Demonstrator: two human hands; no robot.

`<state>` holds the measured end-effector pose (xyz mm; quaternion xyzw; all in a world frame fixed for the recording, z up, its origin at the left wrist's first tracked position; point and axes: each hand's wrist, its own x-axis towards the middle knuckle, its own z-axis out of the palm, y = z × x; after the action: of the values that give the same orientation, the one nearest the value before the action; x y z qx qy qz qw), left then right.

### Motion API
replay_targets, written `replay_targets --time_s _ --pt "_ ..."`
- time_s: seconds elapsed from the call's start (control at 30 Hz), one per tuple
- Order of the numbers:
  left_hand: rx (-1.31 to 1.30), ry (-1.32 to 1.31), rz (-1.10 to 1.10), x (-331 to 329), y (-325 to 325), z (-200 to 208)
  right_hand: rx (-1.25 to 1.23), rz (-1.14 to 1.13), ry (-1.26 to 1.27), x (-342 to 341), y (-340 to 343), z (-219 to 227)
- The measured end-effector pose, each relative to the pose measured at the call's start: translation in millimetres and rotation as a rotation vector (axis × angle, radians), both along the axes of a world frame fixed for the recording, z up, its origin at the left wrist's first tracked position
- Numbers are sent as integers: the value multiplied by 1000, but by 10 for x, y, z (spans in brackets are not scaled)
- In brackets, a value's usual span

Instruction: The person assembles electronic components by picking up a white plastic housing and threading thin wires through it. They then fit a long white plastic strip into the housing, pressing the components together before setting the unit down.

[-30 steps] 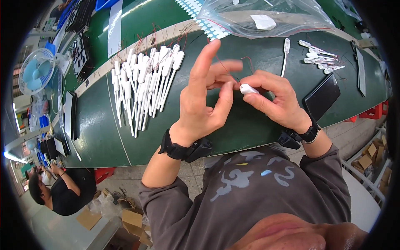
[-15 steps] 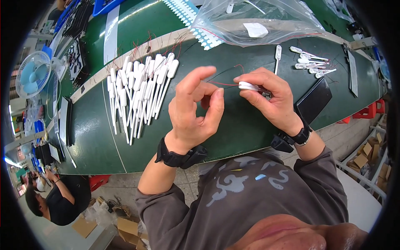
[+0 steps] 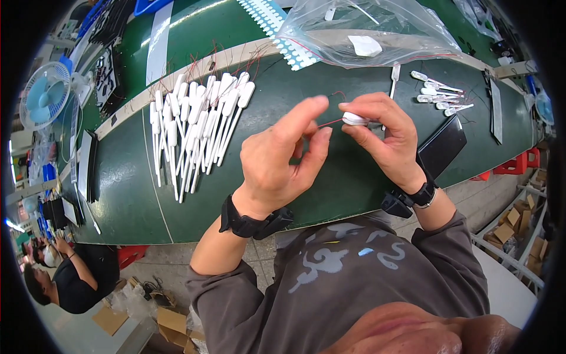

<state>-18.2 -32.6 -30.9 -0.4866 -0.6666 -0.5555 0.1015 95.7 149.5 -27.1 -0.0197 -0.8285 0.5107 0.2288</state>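
My right hand pinches a small white rounded-head stick between thumb and forefinger; the fingers cover much of it. A thin red wire runs from its head toward my left hand. That hand's thumb and forefinger stand apart, and its other fingers curl partly out of sight. Whether the wire touches the left fingers I cannot tell. To the left lies a pile of similar white sticks with thin red wires at their far ends. Several smaller white-headed pieces lie at the right, near a single white stick.
A clear plastic bag and a blue-white patterned sheet lie at the back of the green table. A black phone-like slab rests beside my right wrist. At the far left are a fan and another person.
My left hand's forefinger and thumb have shifted right, closer to the right hand. The white stick's head has turned slightly in the right fingers. The view has moved a little.
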Motion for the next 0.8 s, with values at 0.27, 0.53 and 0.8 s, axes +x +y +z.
replay_targets --time_s 0.27,0.53,0.8 --pt "187 -50 32 -29 -32 64 24 -49 53 9 21 -35" --pt "34 262 118 -93 94 5 49 16 72 3 16 -71" --pt "-88 110 32 -7 67 3 65 42 -16 -16 -2 -18"
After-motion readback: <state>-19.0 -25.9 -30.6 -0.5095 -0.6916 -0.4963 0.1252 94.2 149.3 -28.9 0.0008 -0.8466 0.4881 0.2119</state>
